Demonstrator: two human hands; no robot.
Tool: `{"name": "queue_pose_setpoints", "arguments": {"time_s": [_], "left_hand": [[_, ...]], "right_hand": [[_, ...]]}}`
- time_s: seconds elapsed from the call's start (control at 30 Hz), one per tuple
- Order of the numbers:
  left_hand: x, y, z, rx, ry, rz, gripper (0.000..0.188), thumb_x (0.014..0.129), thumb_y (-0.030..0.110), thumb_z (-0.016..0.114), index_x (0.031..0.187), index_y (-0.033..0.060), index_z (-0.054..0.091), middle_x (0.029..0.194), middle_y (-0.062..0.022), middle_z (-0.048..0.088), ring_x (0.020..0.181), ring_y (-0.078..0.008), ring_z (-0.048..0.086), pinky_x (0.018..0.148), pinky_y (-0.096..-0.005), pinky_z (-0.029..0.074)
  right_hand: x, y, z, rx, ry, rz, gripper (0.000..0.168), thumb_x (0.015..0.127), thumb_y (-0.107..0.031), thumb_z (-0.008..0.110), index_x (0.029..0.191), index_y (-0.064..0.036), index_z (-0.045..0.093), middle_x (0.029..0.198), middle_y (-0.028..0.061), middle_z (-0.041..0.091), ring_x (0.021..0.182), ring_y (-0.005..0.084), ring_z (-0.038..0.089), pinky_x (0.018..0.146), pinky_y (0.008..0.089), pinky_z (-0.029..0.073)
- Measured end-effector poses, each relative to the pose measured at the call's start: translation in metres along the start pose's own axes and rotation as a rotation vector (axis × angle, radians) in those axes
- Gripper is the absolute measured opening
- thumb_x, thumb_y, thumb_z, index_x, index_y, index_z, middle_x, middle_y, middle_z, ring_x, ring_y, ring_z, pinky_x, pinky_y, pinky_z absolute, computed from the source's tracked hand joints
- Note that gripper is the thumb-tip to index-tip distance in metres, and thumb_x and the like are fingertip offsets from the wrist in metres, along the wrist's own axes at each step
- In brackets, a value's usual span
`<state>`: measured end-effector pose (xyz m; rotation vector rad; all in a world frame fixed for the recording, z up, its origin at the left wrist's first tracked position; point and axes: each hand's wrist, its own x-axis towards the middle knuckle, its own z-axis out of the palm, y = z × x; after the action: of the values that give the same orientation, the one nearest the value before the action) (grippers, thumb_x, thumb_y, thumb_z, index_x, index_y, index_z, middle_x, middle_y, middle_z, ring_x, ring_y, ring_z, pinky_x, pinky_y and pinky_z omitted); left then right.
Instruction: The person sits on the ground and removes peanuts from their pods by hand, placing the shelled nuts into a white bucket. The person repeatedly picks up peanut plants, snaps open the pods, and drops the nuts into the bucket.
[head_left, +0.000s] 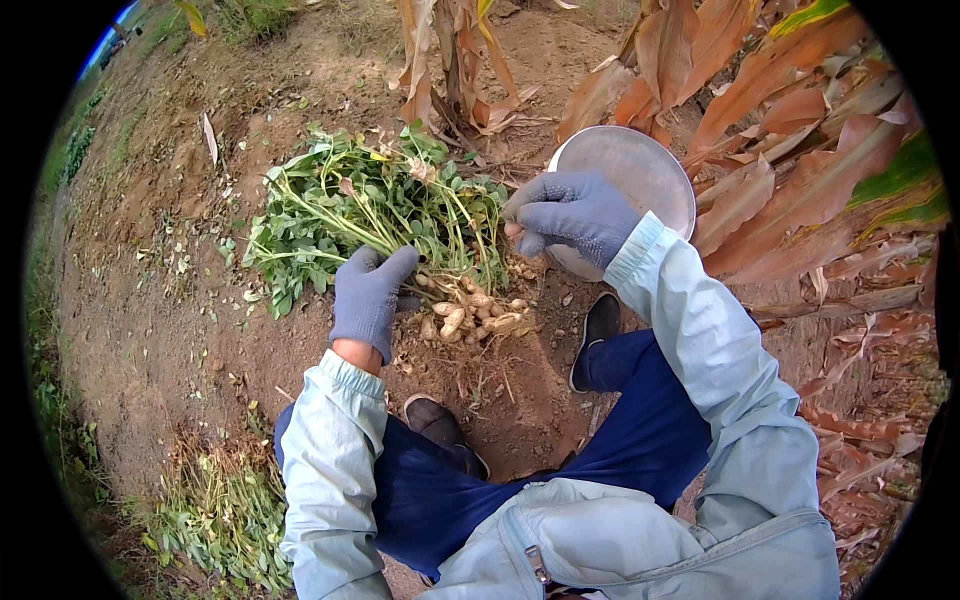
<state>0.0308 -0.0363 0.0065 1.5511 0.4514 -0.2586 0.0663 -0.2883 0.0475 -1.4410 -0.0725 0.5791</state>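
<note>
My left hand (373, 292), in a grey knitted glove, grips the stems of a peanut plant (450, 217) near its root end. A cluster of peanut pods (469, 311) in pale shells hangs just right of that hand, over the soil. Green leaves and stems spread out beyond it on the ground. My right hand (574, 214), gloved the same way with bare fingertips showing, is curled in front of a round, pale metal-looking basin (645, 169). Its thumb and fingers are close together; whether something small is between them cannot be told.
Dry corn plants (750, 150) with brown leaves stand along the right, and a dry stalk (457, 67) rises behind the peanut plant. A heap of uprooted peanut plants (217, 510) lies at the lower left. My dark shoes (442, 431) rest on bare soil with scattered leaves.
</note>
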Motion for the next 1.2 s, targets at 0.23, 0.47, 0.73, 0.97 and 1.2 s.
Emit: {"name": "queue_pose_setpoints", "arguments": {"time_s": [0.23,0.47,0.73,0.97,1.2], "left_hand": [[-0.003,0.003,0.001,-0.021,0.001,0.006,0.022,0.079,0.018,0.068,0.086,-0.0009,0.060,0.081,-0.0073,0.063,0.066,-0.0139,0.062,0.048,-0.0259,0.051],[-0.004,0.002,0.001,-0.024,0.021,0.020,0.023,0.079,0.018,0.069,0.087,-0.0016,0.060,0.079,-0.0073,0.063,0.063,-0.0140,0.061,0.047,-0.0257,0.050],[0.002,-0.002,-0.001,0.034,-0.019,0.001,0.025,0.081,0.021,0.067,0.094,0.0006,0.060,0.081,-0.0058,0.062,0.067,-0.0144,0.062,0.050,-0.0269,0.052],[0.002,0.000,-0.006,-0.007,0.053,0.023,0.021,0.079,0.020,0.068,0.083,0.0021,0.058,0.076,-0.0051,0.061,0.063,-0.0134,0.060,0.048,-0.0262,0.051],[-0.002,0.004,-0.005,-0.062,0.038,0.003,0.019,0.079,0.018,0.068,0.081,0.0026,0.057,0.077,-0.0055,0.061,0.065,-0.0134,0.060,0.048,-0.0263,0.051]], "right_hand": [[-0.007,-0.007,0.011,-0.036,-0.070,0.007,0.033,0.075,0.001,0.065,0.107,0.005,0.060,0.093,0.0113,0.065,0.081,0.0155,0.063,0.072,0.0255,0.051],[-0.017,-0.015,0.022,0.019,-0.110,-0.040,0.045,0.081,0.005,0.059,0.125,0.002,0.050,0.099,0.0163,0.065,0.082,0.0186,0.066,0.073,0.0268,0.055],[-0.023,-0.012,0.025,-0.003,-0.156,-0.238,0.037,0.080,0.006,0.061,0.116,0.003,0.056,0.096,0.0143,0.066,0.081,0.0185,0.066,0.072,0.0284,0.054],[-0.024,-0.022,0.002,-0.747,-0.345,0.049,0.033,0.080,-0.002,0.064,0.113,-0.007,0.062,0.083,0.0087,0.067,0.075,0.0129,0.064,0.067,0.0266,0.051],[-0.010,0.002,-0.031,-1.182,0.056,-0.109,0.028,0.080,-0.018,0.065,0.108,-0.012,0.063,0.082,0.0074,0.064,0.074,0.0169,0.062,0.069,0.0306,0.050]]}}
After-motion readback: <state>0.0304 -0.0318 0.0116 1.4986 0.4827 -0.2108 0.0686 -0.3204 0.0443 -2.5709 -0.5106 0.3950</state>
